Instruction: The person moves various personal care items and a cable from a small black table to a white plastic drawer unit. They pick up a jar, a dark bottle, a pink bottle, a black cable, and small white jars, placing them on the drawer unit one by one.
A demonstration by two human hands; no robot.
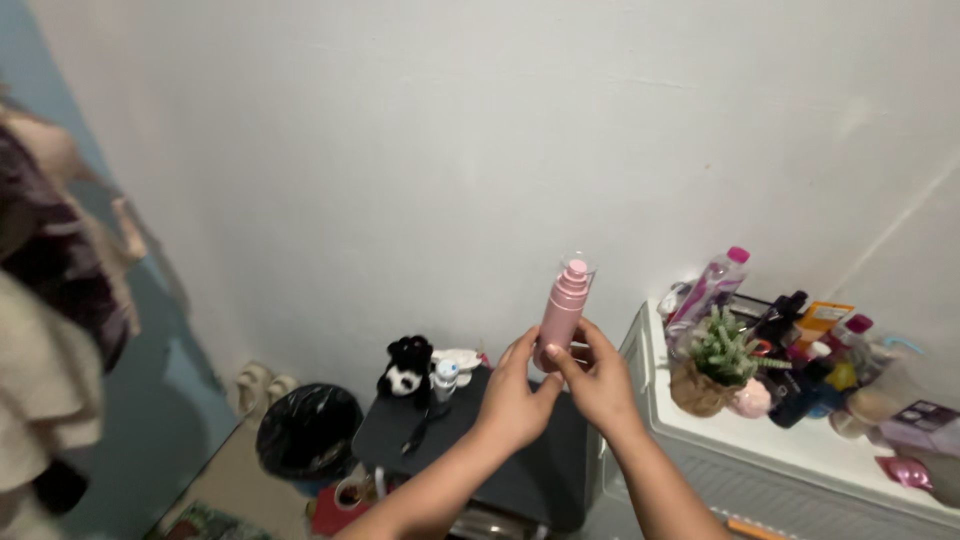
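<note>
A pink pump bottle (563,305) with a clear cap is held upright in front of the white wall. My left hand (515,395) wraps around its lower left side. My right hand (597,375) grips its base from the right, thumb across the front. Both hands hover above a dark grey cabinet top (480,450), just left of a white shelf unit (800,450).
The white unit carries a small potted plant (712,362), a clear bottle with a pink cap (708,285) and several cosmetic containers. A black-and-white plush toy (406,368) sits on the dark cabinet. A bin with a black bag (308,428) stands on the floor. Clothes (50,300) hang at left.
</note>
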